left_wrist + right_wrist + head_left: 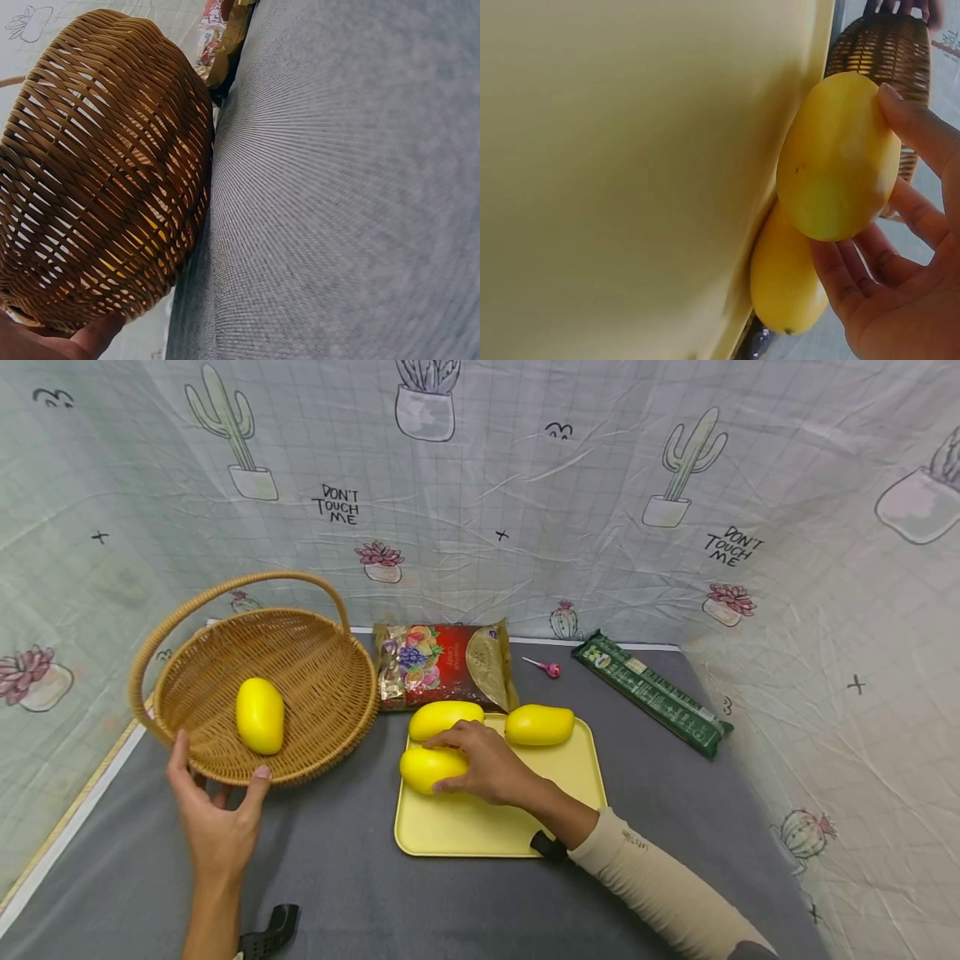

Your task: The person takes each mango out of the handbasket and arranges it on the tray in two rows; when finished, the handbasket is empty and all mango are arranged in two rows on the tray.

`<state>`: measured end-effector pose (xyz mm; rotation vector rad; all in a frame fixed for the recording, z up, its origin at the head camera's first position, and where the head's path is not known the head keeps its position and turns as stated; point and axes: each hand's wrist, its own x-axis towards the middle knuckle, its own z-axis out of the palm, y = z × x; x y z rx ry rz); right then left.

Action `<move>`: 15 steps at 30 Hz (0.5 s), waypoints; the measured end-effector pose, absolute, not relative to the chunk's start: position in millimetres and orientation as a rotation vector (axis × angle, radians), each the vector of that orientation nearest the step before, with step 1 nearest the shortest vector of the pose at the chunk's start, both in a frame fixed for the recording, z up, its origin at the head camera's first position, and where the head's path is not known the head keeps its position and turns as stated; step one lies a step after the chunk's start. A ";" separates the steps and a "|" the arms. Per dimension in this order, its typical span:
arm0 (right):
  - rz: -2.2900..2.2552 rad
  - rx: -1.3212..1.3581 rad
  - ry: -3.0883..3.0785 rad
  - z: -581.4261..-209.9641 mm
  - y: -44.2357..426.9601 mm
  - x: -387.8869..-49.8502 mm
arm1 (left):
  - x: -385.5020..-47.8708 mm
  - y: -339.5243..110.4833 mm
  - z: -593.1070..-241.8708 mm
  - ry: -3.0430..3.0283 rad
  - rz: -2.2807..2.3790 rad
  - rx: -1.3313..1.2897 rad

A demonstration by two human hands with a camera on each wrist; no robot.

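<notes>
A wicker basket [322, 693] with a tall handle stands at the left, one yellow mango [260, 716] inside. My left hand [219, 827] grips its near rim, the thumb over the edge; in the left wrist view the fingertips touch the woven wall [105, 172]. Over the left part of the yellow tray [480, 831], my right hand [487, 764] holds a mango [429, 768] between thumb and fingers, as the right wrist view also shows with the mango [840, 157]. Two other mangoes lie at the tray's far side, one at left [442, 718], one at right [540, 725].
Behind the tray lies a red and gold candy bag [457, 664]. A small pink lollipop [552, 670] is to its right, and a long green packet [652, 693] lies slanted at the right. A patterned cloth hangs behind and at the sides.
</notes>
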<state>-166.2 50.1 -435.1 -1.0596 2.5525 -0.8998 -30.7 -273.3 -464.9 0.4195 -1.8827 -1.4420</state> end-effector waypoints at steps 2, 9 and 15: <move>-0.887 -1.067 2.546 -436.6 49.5 -164.9 | -31.1 -273.3 -465.0 -1.882 -1.443 0.423; -0.828 -1.088 2.558 -437.8 47.0 -159.3 | -31.5 -274.0 -465.4 -1.889 -1.447 0.424; -0.774 -1.121 2.599 -436.0 48.7 -156.8 | -30.8 -273.8 -465.2 -1.889 -1.449 0.409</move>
